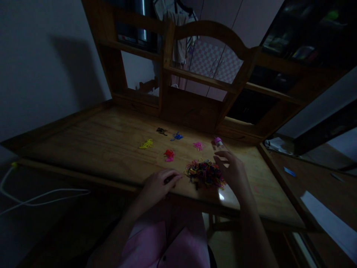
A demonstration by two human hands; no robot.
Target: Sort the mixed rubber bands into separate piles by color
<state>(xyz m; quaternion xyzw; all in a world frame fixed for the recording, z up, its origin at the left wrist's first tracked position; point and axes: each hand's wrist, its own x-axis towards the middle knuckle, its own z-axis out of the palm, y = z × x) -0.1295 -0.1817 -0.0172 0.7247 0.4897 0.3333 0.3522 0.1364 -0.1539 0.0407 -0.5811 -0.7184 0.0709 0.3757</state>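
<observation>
A tangled pile of multicoloured rubber bands [206, 174] lies near the front edge of the wooden desk. My right hand [231, 169] hovers at the pile's right side, fingers bent but apart, with nothing visible in them. Just left of the pile, my left hand [158, 184] rests at the desk edge; its thumb and forefinger come together, and anything between them is too small to see. Beyond are small single-colour groups: yellow bands [146, 143], black bands [161, 130], blue bands [176, 136], pink bands [198, 146], and red bands with some pink [169, 155].
A small container with a purple cap [218, 141] stands beyond my right fingers. Wooden shelving with a mirror [206, 59] rises at the desk's back. White paper [329, 223] lies on the surface to the right. A white cable [44, 197] hangs at the left.
</observation>
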